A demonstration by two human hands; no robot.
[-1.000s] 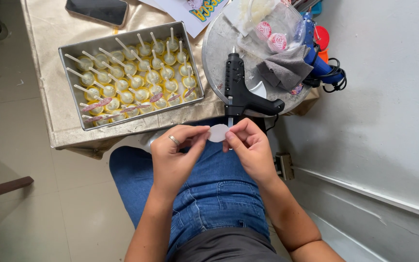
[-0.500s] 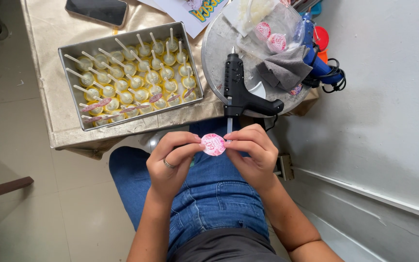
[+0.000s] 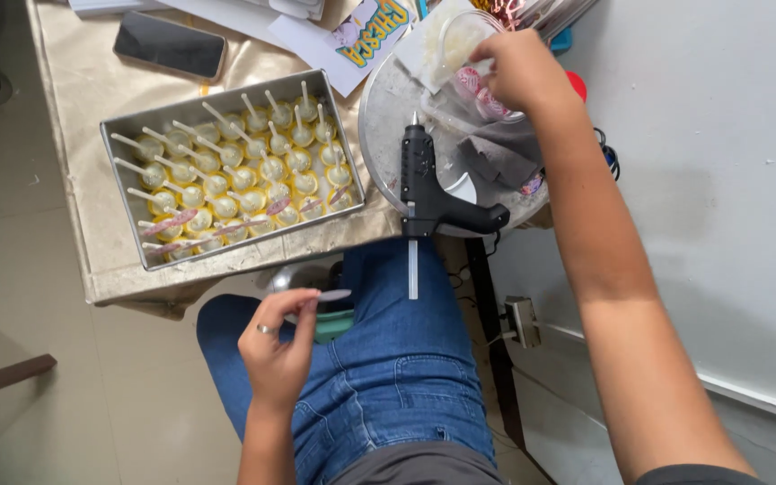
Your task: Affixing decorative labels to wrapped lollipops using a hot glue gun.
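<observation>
Two hands, well apart — the right hand [image 3: 521,67] delves into a clear bag [image 3: 460,54], its grip hidden; the left hand [image 3: 278,346] pinches a small round sticker [image 3: 334,295] edge-on, above a gold-clothed table [image 3: 74,180].

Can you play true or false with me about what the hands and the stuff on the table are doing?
1. The left hand holds a small round disc over the lap. True.
2. The right hand is gripping the glue gun. False: the black glue gun lies untouched on the round metal tray, and the right hand reaches into a clear bag further back.
3. The rectangular metal pan holds rows of yellow treats with white sticks. True.
4. The phone lies inside the pan. False: it lies on the gold tablecloth behind the pan.
5. Both hands are touching. False: they are far apart.
</observation>
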